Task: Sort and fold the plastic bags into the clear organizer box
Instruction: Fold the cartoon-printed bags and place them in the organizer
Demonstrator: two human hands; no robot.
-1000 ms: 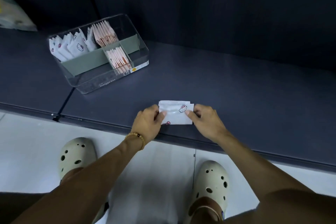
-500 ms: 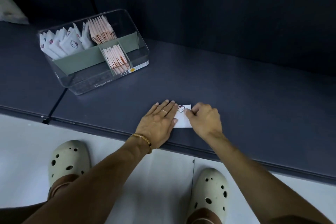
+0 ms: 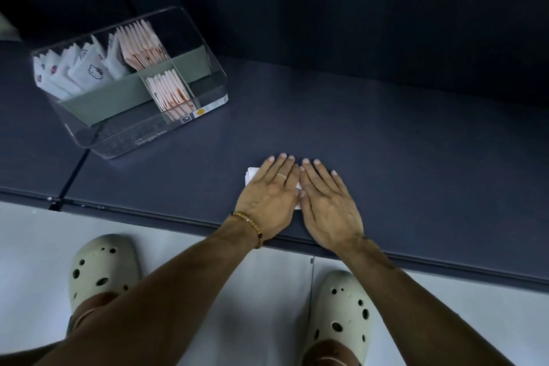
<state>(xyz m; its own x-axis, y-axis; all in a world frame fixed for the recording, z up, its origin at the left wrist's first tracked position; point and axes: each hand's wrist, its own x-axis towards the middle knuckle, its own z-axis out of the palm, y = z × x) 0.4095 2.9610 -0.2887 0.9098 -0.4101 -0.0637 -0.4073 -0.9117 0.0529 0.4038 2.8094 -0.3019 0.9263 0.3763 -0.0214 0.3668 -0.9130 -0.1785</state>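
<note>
Plastic bag, folded small, lies under both flat, straight-fingered hands, left hand and right hand, well right of the organizer box, whose compartments already hold many folded bags, so boxing it remains.

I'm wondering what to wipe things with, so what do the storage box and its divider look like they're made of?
The storage box looks like clear, glossy hard plastic: its contents show through the walls. The divider looks like opaque, matte grey-green plastic, possibly card; the picture leaves that open.
</note>
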